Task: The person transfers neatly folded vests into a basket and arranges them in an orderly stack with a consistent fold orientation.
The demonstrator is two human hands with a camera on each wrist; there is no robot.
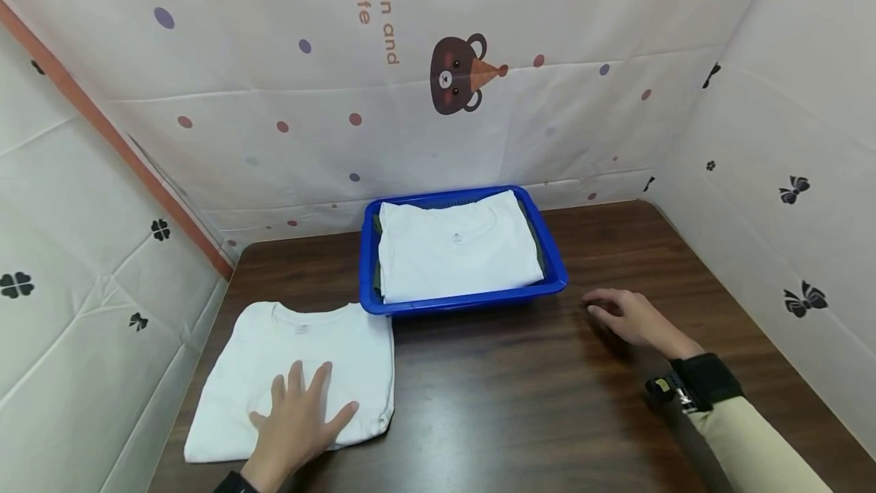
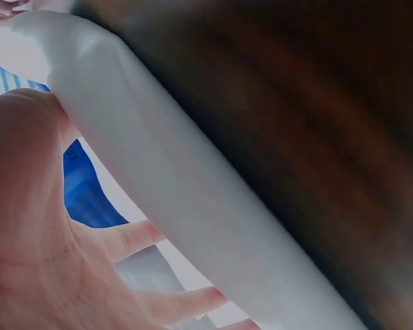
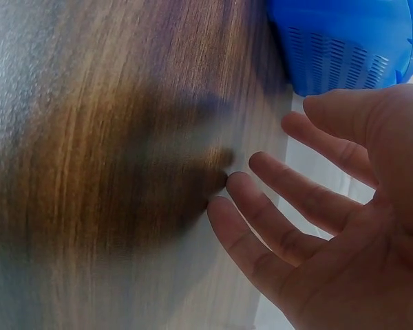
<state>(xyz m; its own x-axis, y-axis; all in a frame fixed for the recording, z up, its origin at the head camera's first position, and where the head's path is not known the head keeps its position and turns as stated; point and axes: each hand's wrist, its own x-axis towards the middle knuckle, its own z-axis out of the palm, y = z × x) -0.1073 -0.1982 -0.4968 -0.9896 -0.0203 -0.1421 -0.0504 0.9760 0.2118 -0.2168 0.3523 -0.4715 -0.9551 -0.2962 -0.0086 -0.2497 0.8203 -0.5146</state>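
A folded white T-shirt (image 1: 349,364) lies at the left of the table, its neckline toward the back. My left hand (image 1: 296,418) rests on it with the fingers spread; in the left wrist view the fingertips touch the white cloth (image 2: 165,172). To the right, my right hand (image 1: 626,316) holds nothing. Its fingers are loosely bent, and in the right wrist view the lower fingertips (image 3: 220,210) meet or nearly meet the tabletop. Between the hands, farther back, a blue plastic basket (image 1: 465,301) holds another folded white T-shirt (image 1: 458,249) over dark cloth.
The dark wooden table (image 1: 479,386) is bounded by a patterned cloth wall (image 1: 383,143) behind, with similar cloth on the left and right. The basket's front left corner meets the top edge of the left shirt. A black band (image 1: 708,379) circles the right wrist.
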